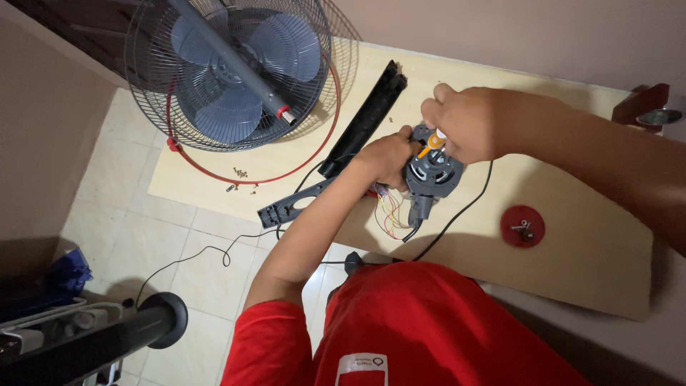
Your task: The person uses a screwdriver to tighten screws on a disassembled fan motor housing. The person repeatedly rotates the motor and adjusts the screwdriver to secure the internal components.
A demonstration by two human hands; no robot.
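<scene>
A grey round fan motor sits near the front edge of a pale wooden board, with coloured wires hanging from its underside. My left hand grips the motor's left side. My right hand is closed around a screwdriver with an orange and white handle, whose tip points down into the top of the motor.
A grey fan cage with blades and a pole lies at the board's far left, ringed by a red hoop. Loose screws, a black long housing part, a red cap holding screws and a black cable lie around. A black stand is on the tiled floor.
</scene>
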